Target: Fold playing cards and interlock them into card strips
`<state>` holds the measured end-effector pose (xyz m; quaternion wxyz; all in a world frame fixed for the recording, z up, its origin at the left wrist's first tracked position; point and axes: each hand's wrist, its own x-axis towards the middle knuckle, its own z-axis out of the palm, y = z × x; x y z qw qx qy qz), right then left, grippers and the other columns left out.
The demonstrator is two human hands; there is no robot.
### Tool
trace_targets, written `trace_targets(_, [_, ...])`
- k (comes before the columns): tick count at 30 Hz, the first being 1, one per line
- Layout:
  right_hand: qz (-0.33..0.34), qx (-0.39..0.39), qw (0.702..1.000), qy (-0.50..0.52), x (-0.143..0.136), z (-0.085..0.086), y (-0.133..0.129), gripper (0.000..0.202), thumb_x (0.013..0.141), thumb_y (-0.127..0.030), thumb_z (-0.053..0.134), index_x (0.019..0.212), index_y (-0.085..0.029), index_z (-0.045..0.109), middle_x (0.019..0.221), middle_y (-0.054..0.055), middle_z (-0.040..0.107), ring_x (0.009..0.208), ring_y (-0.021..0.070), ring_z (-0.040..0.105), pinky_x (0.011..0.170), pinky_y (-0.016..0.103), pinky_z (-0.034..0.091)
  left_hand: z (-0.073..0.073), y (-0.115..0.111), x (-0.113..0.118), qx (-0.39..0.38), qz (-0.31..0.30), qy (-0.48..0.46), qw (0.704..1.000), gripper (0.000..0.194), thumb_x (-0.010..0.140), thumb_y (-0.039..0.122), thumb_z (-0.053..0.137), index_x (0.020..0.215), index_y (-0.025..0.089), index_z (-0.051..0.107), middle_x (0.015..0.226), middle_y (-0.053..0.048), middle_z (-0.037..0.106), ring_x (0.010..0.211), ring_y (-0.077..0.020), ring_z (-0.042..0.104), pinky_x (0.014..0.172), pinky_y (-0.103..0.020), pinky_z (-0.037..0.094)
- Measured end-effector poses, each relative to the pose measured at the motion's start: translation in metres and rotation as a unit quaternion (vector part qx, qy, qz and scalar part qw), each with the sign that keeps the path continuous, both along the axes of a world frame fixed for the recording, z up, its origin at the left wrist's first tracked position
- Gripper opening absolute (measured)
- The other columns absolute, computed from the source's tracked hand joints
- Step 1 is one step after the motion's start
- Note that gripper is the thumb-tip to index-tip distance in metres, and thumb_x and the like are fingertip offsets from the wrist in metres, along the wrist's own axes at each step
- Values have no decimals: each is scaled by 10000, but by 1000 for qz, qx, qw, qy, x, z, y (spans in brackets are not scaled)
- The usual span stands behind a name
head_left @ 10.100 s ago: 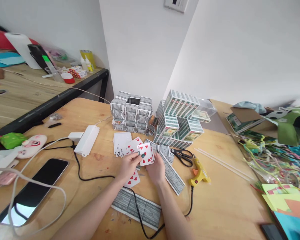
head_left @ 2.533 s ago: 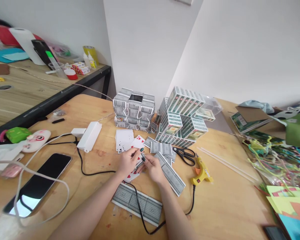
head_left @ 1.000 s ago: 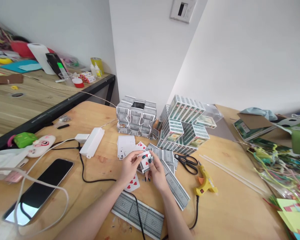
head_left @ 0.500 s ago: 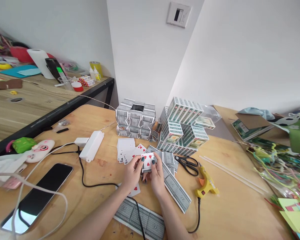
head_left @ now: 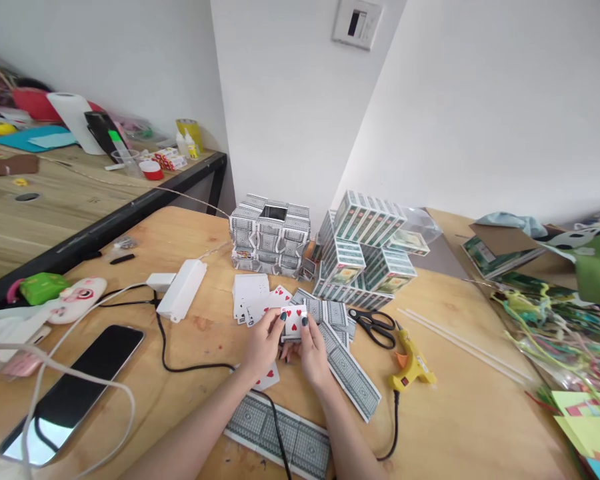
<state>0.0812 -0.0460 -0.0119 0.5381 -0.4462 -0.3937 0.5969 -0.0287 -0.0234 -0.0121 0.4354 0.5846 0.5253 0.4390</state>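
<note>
Both hands meet over the middle of the table, holding one folded playing card [head_left: 293, 323] with red hearts facing up. My left hand [head_left: 263, 339] pinches its left side, and my right hand [head_left: 312, 340] grips its right side. Fingers curl beneath it, partly hidden. Loose face-up cards [head_left: 251, 293] lie just behind my left hand. Patterned card strips [head_left: 349, 371] are to the right of my right hand, and another strip [head_left: 280, 433] lies below the wrists. Behind stands a block built of folded cards [head_left: 270, 235] with a square opening on top.
Green card boxes [head_left: 363, 257] are stacked at the back right. Black scissors [head_left: 375, 327] and a yellow glue gun [head_left: 411, 361] lie to the right. A phone [head_left: 75, 393], white power strip [head_left: 183, 291] and cables are on the left; one black cable crosses under the left forearm.
The view has shifted slightly. Both hands still hold the card, and the fingers beneath it have moved a little.
</note>
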Motion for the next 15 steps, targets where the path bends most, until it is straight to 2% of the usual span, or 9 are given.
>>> trace_targets(6, [-15,-30,997,-72,5,3,2,340,802,-518,445,758,-183,482,377,-69,454,292,106,448,299,198,326,-2,4,-5,2,15,-46,999,229,817,308,442,937,174,584,901,-38,630,821,-172,562,741,-274,445])
trace_targets(10, [-42,-29,998,-26,1,7,0,246,805,-437,468,851,-196,480,438,-84,464,279,79,405,273,177,302,2,0,-1,8,13,-55,998,234,822,296,425,956,174,572,945,-48,618,847,-173,557,746,-269,439])
trace_targets(15, [-33,-32,999,27,-9,9,-4,165,826,-368,418,893,-218,432,408,-104,434,263,74,381,256,150,267,5,-6,4,-4,31,-59,998,208,830,287,378,920,177,529,734,-9,574,608,-134,511,557,-236,426])
